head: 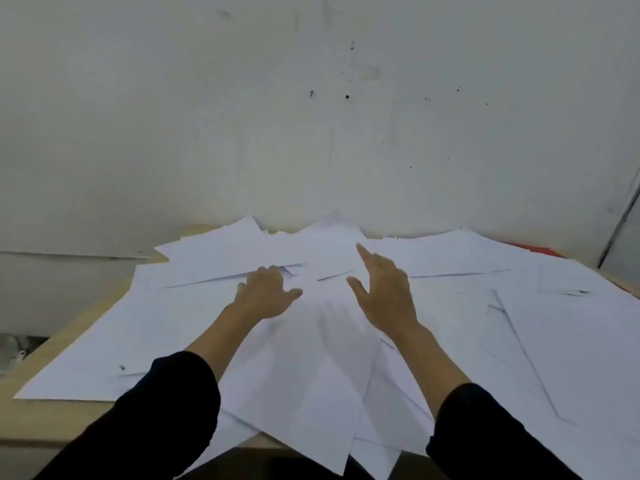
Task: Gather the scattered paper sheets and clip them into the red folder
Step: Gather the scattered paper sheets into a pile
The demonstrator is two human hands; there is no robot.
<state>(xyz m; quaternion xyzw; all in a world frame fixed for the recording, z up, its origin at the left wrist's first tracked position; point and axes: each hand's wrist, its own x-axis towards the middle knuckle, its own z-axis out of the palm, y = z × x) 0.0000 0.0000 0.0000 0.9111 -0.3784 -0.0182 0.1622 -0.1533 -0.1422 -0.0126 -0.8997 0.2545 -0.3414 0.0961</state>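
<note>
Currently at the gathering stage; nothing squared up, nothing clipped. Paper sheets (pixel 346 358) fanned loose and overlapping across most of table (pixel 52 419), some overhanging the near edge, far ones up against wall (pixel 311 133). Red folder (pixel 533 249) at far right corner, only a sliver showing, remainder buried under sheets; clip not visible.

Left hand (pixel 266 294) down on the pile left of centre: fingers bent, tips onto a sheet edge and partly hidden, thumb splayed off to the side. Read as a press, not a pinch. Right hand (pixel 384 296) just right of centre, fingers straight and loosely spread, index foremost, thumb wide; holding nothing. Contact with paper or hover: cannot tell.

Handling, judged: single sheets very light, limp, slick against one another; easily creased or dog-eared if dragged by a corner; liable to slide off the near edge. Best taken not sheet by sheet but swept inward with flat palms from both sides, then lifted as a bundle by opposite long edges, thumbs on top, and tapped square on bare wood. Uncover folder first; likely stiffer, safe to grip by spine or free edge.
</note>
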